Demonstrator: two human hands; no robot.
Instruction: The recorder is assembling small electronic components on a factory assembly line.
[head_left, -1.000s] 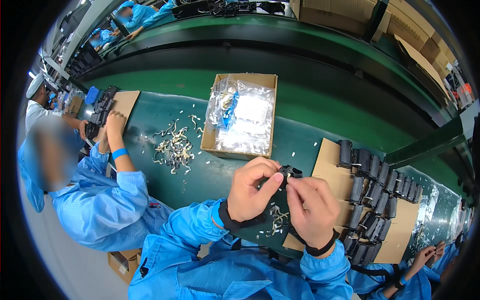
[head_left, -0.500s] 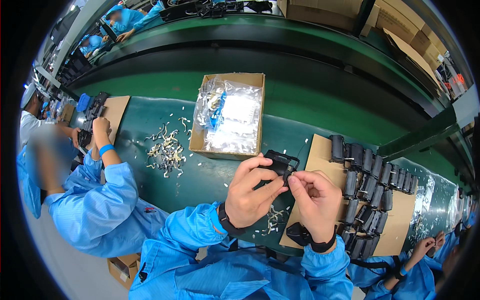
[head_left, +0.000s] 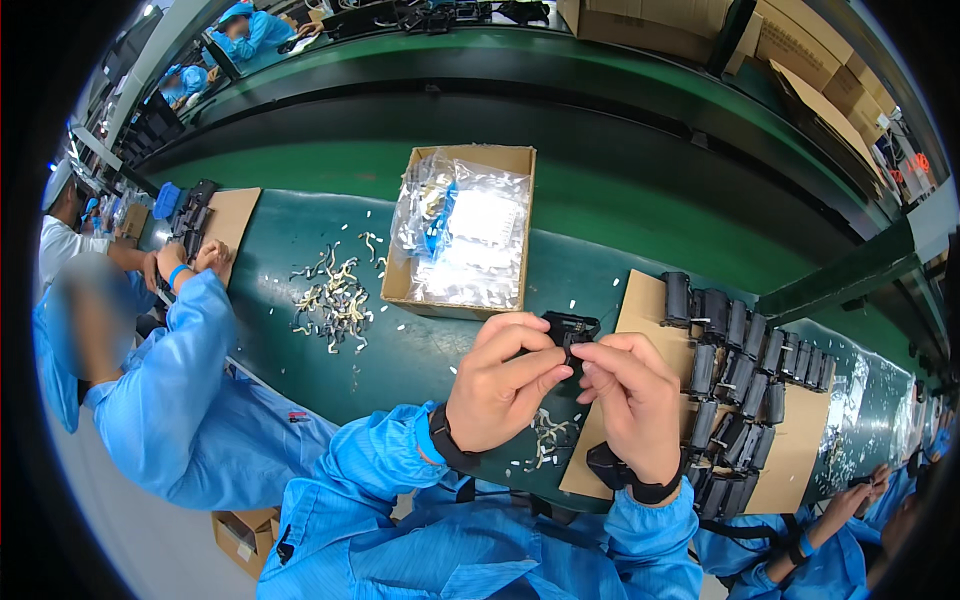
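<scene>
A small black plastic housing (head_left: 572, 325) with an open, frame-like side is held up over the green bench. My left hand (head_left: 505, 385) has its fingers closed around the left end of the housing. At the near right edge, thumb and forefinger of my right hand (head_left: 630, 395) pinch together against it. My fingertips cover that spot, so any small part between them is hidden. Just below my hands, a little heap of thin flexible strips (head_left: 548, 440) lies on the bench.
An open carton (head_left: 455, 310) with bagged parts stands beyond my hands. Left of it lies a pile of curled strips (head_left: 335, 305). To the right, rows of black housings (head_left: 735, 380) rest on cardboard (head_left: 640, 300). A co-worker (head_left: 190, 380) sits at left, another (head_left: 820, 540) at right.
The housing has turned in my hands, its open frame side now showing more. My right fingers have drawn closer together over its edge. The co-worker at left has shifted their arms.
</scene>
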